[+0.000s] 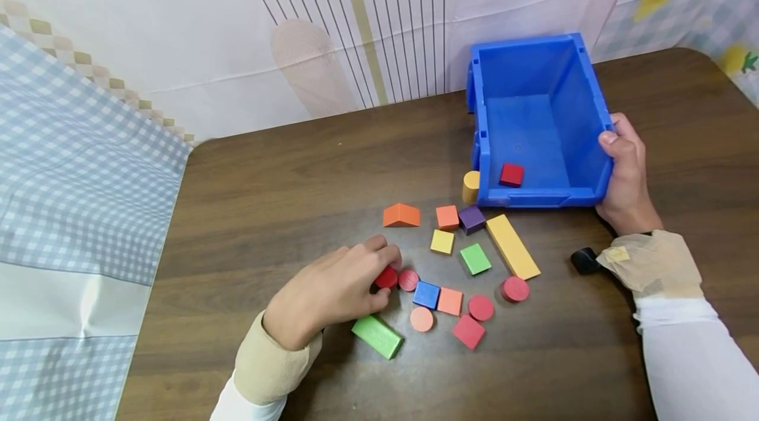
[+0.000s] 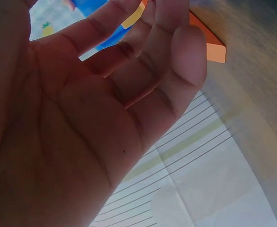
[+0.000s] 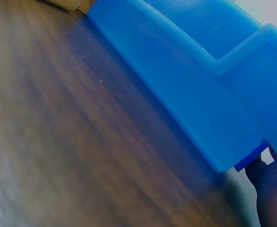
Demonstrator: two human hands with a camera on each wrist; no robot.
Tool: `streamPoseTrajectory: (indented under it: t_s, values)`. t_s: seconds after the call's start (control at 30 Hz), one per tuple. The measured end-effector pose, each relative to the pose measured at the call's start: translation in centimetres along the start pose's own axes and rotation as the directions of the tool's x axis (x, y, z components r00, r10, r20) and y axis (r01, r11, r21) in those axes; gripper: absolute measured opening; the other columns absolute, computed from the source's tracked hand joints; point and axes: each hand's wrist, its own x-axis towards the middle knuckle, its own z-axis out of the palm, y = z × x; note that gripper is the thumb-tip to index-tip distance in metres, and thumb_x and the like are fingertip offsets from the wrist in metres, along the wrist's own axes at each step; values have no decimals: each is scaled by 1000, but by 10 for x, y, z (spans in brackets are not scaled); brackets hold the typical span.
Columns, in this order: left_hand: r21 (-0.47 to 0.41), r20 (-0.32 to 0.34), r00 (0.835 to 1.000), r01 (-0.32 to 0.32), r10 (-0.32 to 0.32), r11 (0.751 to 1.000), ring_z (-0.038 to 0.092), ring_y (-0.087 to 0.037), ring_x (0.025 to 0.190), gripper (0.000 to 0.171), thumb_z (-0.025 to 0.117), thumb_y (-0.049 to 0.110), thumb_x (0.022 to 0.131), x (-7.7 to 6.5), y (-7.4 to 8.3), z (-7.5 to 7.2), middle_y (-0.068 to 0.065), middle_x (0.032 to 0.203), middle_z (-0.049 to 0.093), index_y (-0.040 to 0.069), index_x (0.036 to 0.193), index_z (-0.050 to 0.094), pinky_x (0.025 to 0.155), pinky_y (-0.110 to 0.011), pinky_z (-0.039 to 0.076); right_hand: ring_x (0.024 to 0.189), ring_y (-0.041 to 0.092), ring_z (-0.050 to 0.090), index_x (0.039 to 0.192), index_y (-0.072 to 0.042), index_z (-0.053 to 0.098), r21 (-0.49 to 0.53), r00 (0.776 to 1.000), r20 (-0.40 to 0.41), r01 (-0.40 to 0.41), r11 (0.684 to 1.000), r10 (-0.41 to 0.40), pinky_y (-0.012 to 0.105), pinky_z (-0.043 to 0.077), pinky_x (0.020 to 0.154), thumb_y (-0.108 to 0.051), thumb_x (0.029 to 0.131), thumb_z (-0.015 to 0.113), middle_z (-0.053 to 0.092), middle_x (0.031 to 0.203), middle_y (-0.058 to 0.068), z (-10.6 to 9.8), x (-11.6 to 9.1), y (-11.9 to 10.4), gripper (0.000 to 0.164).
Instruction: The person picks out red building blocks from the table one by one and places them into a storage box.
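Observation:
My left hand (image 1: 335, 286) reaches over the left side of the scattered blocks, thumb and fingers around a red round block (image 1: 386, 277). In the left wrist view the palm and curved fingers (image 2: 143, 71) fill much of the picture, and the red block is hidden there. Beside that block lies another red round block (image 1: 408, 280), and a green rectangular block (image 1: 377, 336) lies below the thumb. With its thumb over the rim, my right hand (image 1: 630, 177) grips the right side of a blue bin (image 1: 542, 197). One red block (image 1: 512, 175) lies inside the bin near its front wall.
Several blocks lie before the bin, among them an orange roof-shaped block (image 1: 401, 216), a purple block (image 1: 472, 219), a long yellow block (image 1: 512, 247) and a blue block (image 1: 426, 294). A yellow cylinder (image 1: 471, 188) stands against the bin's left side. Printed cloth (image 1: 207, 32) hangs behind the table.

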Motion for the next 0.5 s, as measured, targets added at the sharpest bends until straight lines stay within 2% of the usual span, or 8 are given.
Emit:
streamPoseTrajectory:
  t_s: [0.5]
  values:
    - [50,-73,997,-27,31,998,45,-10,58,16,64,17,81,5,-1,4,9,83,43,20,91,53,50,-24,39,104,27,48,107,-5,58,-48,1000,18,-5,999,6,33,41,81,-24,87,49,54,119,14,-1,0,-1,29]
